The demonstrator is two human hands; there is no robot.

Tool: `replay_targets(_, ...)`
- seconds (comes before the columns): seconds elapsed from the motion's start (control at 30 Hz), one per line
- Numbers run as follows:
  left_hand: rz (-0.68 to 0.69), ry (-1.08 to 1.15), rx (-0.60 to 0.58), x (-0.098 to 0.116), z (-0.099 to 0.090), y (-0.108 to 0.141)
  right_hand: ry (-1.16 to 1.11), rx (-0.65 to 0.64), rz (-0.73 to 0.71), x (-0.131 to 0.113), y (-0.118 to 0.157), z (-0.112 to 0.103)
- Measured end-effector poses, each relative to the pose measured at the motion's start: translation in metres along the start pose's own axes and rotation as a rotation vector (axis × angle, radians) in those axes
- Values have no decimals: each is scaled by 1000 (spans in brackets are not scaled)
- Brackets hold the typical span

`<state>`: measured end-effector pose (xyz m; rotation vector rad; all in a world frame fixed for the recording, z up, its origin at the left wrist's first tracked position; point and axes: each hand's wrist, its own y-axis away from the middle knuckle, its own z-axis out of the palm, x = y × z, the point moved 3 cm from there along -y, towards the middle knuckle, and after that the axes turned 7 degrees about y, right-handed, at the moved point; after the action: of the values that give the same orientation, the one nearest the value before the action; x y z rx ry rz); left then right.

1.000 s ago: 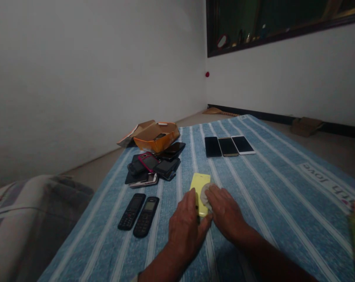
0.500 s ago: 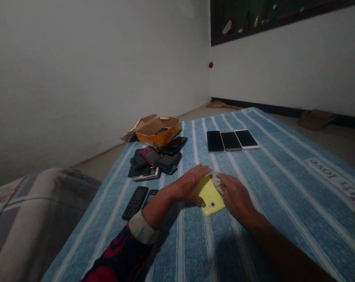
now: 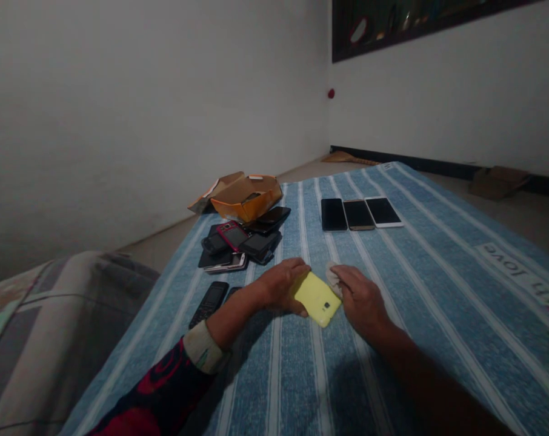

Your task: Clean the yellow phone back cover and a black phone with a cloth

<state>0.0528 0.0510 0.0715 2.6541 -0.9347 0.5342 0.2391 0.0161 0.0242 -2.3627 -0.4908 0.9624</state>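
Note:
A yellow-backed phone is gripped by my left hand, its back and camera turned up toward me. The thumb lies along the near edge and the fingers along the far edge. Just right of the phone, my right hand is closed on a pale, crumpled cloth. The cloth is by the phone's right edge; whether they touch I cannot tell. Left of my left forearm lies a black keypad phone, and a second one is mostly covered by that arm.
A heap of phones lies at the left, before an open orange cardboard box. Three phones, black, gold-edged and white, form a row at the back right. All rest on a blue striped cloth.
The yellow phone has turned and shifted a little left with my left hand. The cloth in my right hand has come away from the phone's upper side to its right edge.

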Motion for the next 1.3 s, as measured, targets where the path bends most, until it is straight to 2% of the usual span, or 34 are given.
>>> replay_targets(0.2, -215, -71, 301, 0, 20, 38, 100, -153, -289, -34, 19, 14)
replay_targets(0.33, -248, -107, 479, 6, 33, 55, 152, -103, -400, -51, 34, 23)
replay_targets(0.43, -283, -106, 527, 10, 38, 59, 267, -21, -394, -59, 41, 26)
replay_targets(0.53, -284, -93, 545, 9, 41, 60, 407, 42, -350, -69, 47, 28)
replay_targets(0.67, -251, -136, 584, -5, 51, 61, 517, 81, -295, -84, 55, 31)
replay_targets(0.87, -224, -163, 561, -22, 66, 65, 460, -19, -214, -94, 57, 29)
replay_targets(0.97, -238, -153, 558, -21, 62, 66, 498, -61, -299, -98, 54, 23)
replay_targets(1.07, -189, -121, 524, -14, 53, 64, 532, -79, -376, -101, 51, 17)
replay_targets(1.2, -101, -62, 396, -3, 41, 54, 488, -51, -339, -99, 44, 9)
replay_targets(1.3, -53, -16, 320, 3, 38, 44, 447, -38, -270, -89, 34, 3)
